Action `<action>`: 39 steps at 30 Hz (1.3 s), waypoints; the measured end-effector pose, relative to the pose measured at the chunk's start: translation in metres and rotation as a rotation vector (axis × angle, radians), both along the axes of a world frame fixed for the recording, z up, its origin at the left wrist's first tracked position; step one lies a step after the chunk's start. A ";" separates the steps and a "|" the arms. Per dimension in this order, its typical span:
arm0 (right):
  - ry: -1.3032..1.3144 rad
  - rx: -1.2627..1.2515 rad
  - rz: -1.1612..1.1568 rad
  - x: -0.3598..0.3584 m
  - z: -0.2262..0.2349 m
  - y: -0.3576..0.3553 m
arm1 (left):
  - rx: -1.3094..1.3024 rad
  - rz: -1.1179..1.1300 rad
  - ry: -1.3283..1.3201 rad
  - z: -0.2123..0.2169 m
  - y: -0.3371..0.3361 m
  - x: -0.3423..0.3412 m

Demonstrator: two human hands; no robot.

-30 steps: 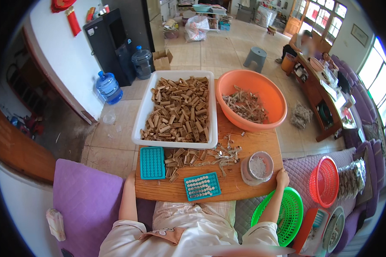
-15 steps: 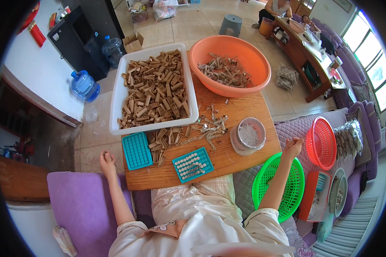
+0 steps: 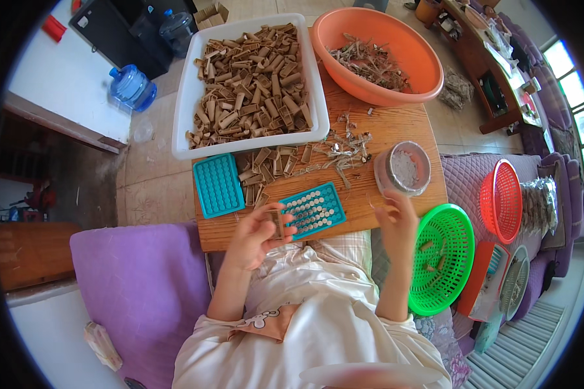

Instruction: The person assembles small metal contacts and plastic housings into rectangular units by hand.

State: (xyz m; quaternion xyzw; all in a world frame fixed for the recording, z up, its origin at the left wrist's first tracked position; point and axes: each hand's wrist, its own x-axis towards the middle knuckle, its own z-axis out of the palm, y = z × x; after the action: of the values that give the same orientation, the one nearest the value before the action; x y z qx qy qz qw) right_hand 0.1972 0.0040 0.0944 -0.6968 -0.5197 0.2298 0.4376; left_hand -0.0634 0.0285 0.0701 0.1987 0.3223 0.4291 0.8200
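My left hand [image 3: 252,235] is closed on a small brown trough-shaped piece [image 3: 276,224], held over the near edge of the table beside a teal tray [image 3: 333,192]. Rows of small round whitish and grey discs fill much of that tray. My right hand [image 3: 398,220] is raised just in front of a clear tub [image 3: 382,170] holding whitish material. Its fingers are bent and blurred, and I cannot make out whether anything is between them. Loose brown pieces [image 3: 263,167] and a tangle of pale, stringy strips [image 3: 345,154] lie behind the tray.
A second teal tray [image 3: 219,187] lies at left. Behind stand a white bin [image 3: 182,123] heaped with brown pieces and an orange basin [image 3: 370,23] of stringy scraps. To my right are a green basket [image 3: 457,259] with a few brown pieces and a red basket [image 3: 509,201].
Both hands have come inward from wide apart at the sides. The left now holds a brown piece over the table edge; the right has moved in front of the tub. The view has tilted downward.
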 end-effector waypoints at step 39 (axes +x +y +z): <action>-0.308 0.048 0.384 -0.055 -0.087 0.050 | -0.022 -0.056 0.209 -0.048 -0.008 0.030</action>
State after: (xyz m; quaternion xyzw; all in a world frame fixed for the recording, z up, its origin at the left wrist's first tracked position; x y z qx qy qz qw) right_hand 0.1419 0.0537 0.0078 -0.6014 -0.7086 0.1876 0.3178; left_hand -0.0337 0.0200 0.0221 0.2422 0.4054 0.3795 0.7956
